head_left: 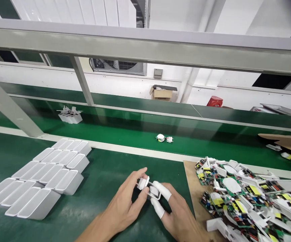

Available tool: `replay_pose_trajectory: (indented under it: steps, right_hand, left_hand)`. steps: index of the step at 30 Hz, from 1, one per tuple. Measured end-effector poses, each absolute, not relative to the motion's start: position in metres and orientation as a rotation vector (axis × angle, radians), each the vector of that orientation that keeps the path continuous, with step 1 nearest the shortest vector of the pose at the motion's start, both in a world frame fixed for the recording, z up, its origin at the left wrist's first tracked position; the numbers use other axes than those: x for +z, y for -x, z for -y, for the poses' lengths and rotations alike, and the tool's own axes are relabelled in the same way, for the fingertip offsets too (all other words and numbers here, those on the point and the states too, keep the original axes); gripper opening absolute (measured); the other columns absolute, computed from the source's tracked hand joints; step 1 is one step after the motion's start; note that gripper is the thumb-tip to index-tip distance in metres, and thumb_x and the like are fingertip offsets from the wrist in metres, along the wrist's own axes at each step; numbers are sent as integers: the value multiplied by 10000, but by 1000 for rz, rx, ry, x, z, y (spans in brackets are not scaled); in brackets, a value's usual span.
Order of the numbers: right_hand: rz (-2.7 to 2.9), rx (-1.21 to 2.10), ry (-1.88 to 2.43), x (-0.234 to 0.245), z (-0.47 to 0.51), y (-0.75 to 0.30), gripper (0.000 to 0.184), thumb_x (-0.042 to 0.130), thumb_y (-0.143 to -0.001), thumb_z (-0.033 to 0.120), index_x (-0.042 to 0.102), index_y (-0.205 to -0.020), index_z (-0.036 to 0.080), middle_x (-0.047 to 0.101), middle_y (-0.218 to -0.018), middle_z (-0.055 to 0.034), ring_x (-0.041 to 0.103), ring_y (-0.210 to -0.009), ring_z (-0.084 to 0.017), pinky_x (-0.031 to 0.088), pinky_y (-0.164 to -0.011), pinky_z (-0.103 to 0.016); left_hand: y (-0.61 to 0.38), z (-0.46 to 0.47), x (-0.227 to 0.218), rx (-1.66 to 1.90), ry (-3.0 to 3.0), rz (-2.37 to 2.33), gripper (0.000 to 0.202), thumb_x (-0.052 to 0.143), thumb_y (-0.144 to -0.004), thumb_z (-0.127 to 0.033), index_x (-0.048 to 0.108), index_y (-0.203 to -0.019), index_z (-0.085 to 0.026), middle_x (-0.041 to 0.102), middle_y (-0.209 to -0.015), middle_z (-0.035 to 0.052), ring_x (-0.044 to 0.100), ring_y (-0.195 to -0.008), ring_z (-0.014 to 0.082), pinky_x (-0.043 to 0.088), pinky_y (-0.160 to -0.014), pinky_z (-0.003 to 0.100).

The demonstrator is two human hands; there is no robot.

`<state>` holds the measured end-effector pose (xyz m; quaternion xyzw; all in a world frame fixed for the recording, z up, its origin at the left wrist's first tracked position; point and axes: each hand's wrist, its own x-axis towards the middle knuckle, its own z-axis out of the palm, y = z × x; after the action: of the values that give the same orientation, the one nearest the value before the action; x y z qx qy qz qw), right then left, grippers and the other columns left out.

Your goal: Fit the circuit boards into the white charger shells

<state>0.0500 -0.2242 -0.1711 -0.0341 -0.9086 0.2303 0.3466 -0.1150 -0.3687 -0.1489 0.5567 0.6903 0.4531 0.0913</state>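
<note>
Lower centre of the frame, the left hand point(125, 198) pinches a white block point(142, 183); just beside it, toward lower right, the right hand point(178, 211) pinches a case point(154, 192), its long axis slanting down rightward. Whether they're joined, I can't tell.

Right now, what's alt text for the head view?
A left hand and a right hand with white finger covers hold small white plastic parts above a dark green table. Left: rows of white, rounded-rectangular plastic cases; right: heaped green circuit boards with yellow patches on a flat brown board.
</note>
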Motion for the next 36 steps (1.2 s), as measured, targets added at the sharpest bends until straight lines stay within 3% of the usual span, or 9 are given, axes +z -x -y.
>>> replay_pose_trajectory:
  steps: [4,8,11,15,18,23,29,32,36]
  right_hand:
    - [2450,622,105,-170,226,-50,384,497,-1007,101,623,-1345,233,681,-1037,-81,723,-889,-227,669,-772,-354]
    - [2386,577,82,-176,226,-52,490,476,-986,56,548,-1452,189,674,-1255,-155,724,-1077,-260,668,-880,-388]
    - [2389,665,52,-177,225,-52,520,461,-988,52,579,-1463,228,692,-1280,-141,718,-1124,-252,649,-950,-397]
    - [1989,1475,352,-173,228,-46,312,560,-1047,326,708,-1300,222,761,-1172,-127,760,-1003,-257,674,-838,-385]
    - [1473,2162,547,-169,234,-41,456,697,-952,562,751,-1188,175,794,-982,-120,775,-831,-282,669,-717,-422]
    - [1137,2457,501,-162,243,-40,378,818,-842,509,769,-1008,172,785,-841,-93,782,-789,-299,636,-798,-477]
    - [1191,2385,533,-166,244,-39,405,768,-886,504,756,-1099,160,805,-960,-120,800,-858,-319,649,-851,-502]
    - [1499,1959,562,-174,241,-39,422,670,-981,500,720,-1247,176,785,-1151,-152,787,-1029,-316,660,-904,-467]
    - [1953,1119,374,-178,240,-45,373,579,-1028,240,648,-1393,219,674,-1396,-160,707,-1242,-278,622,-1024,-412]
  left_hand:
    - [116,369,-148,1350,-1665,-2009,480,487,-1084,-223,384,-1539,-332,656,-1236,46,680,-1046,197,577,-948,342]
    - [118,368,-149,1321,-1649,-1982,471,471,-1093,-219,372,-1539,-336,636,-1229,58,667,-1054,204,577,-965,370]
    - [119,368,-151,1355,-1629,-1961,511,520,-1088,-250,351,-1558,-359,575,-1337,88,660,-1121,227,583,-1012,426]
    - [113,369,-152,1456,-1653,-1874,1094,914,-817,-388,206,-1650,-360,360,-1564,157,615,-1275,333,570,-1096,525]
    - [102,366,-154,1497,-1774,-1883,982,821,-904,-254,203,-1661,-356,498,-1455,139,602,-1294,325,552,-1111,534]
    - [91,360,-154,1624,-1880,-1897,884,711,-950,-144,215,-1660,-322,617,-1335,125,624,-1211,299,580,-1026,494]
    - [90,360,-149,1591,-1920,-1938,846,712,-955,-169,238,-1644,-298,626,-1352,134,617,-1232,308,569,-1032,486]
    - [91,363,-151,1505,-1893,-2080,850,691,-962,-173,204,-1645,-310,613,-1378,140,606,-1253,328,547,-1042,531]
    - [103,355,-159,1395,-1692,-2200,816,653,-965,-175,199,-1627,-321,637,-1316,116,632,-1197,320,528,-1043,585]
